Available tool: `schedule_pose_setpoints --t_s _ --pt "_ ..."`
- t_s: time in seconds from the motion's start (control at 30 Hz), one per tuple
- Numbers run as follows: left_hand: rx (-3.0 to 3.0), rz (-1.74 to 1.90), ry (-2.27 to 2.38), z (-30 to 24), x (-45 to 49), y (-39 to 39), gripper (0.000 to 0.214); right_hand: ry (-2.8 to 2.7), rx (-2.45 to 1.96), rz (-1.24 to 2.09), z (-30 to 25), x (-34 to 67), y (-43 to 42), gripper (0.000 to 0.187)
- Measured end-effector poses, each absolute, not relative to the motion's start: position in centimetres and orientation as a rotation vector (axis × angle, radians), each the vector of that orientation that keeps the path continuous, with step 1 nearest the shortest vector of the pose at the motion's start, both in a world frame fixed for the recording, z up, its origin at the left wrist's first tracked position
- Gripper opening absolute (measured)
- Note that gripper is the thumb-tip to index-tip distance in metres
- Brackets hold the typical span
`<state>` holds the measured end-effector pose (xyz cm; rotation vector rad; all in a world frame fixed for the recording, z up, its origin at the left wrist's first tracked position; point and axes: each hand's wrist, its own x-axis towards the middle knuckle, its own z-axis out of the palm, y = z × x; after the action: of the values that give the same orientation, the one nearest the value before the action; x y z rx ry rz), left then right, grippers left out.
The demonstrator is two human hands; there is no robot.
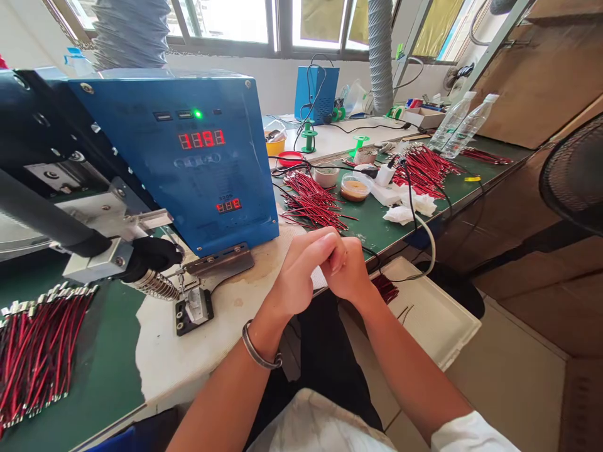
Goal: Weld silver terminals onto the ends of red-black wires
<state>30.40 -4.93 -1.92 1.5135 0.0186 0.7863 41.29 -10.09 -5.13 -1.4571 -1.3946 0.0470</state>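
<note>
My left hand (301,270), with a metal bracelet (259,351) on its wrist, and my right hand (351,276) meet in front of me at the bench's front edge. The left fingers curl over the right hand's closed fingers. Whatever sits between them is hidden. Just behind the hands lies a pile of red wires (313,204) on the green mat. A blue machine (188,163) with red digit displays stands to the left. Its soldering head and small fixture (193,307) are left of my left hand.
More red wires with metal ends (38,345) lie at the far left, another red bundle (426,166) at the back right. Small cups (355,187), white tissue (400,213), two plastic bottles (459,129) and a white tray (433,314) with wires by my right forearm. A fan (575,176) stands right.
</note>
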Motion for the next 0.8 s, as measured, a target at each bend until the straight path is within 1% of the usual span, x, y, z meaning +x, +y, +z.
schedule_pose_setpoints --t_s 0.07,0.3,0.37,0.47,0.53,0.57,0.63,0.73,0.8 --pt "1.504 0.801 0.003 -1.8 30.3 -5.0 0.044 -1.391 -1.456 0.045 -4.8 41.0 -10.1 0.043" --pt "1.494 0.818 0.049 -1.9 30.2 -4.8 0.045 -1.393 -1.493 0.071 -4.6 40.6 -10.2 0.046" --pt "1.481 0.808 0.048 -2.1 30.2 -4.7 0.046 -1.402 -1.513 0.074 -4.9 40.7 -10.2 0.043" --pt "1.435 0.809 0.037 -2.4 30.1 -4.8 0.059 -1.434 -1.559 0.066 -5.4 40.8 -10.2 0.034" --pt "1.446 0.801 0.041 -2.5 30.0 -4.9 0.063 -1.472 -1.605 0.054 -5.5 40.9 -10.3 0.031" --pt "1.476 0.79 0.065 -2.5 29.9 -5.0 0.06 -1.494 -1.634 0.046 -5.5 41.0 -10.4 0.03" --pt "1.571 0.79 0.128 -2.3 29.6 -5.0 0.048 -1.542 -1.706 0.021 -5.2 41.2 -10.6 0.028" --pt "1.775 0.943 0.181 -1.7 29.0 -4.6 0.028 -1.612 -1.858 -0.04 -4.4 41.8 -11.1 0.027" --pt "2.009 1.059 0.276 -1.1 28.5 -4.1 0.029 -1.658 -1.989 -0.101 -3.7 42.4 -11.3 0.027"
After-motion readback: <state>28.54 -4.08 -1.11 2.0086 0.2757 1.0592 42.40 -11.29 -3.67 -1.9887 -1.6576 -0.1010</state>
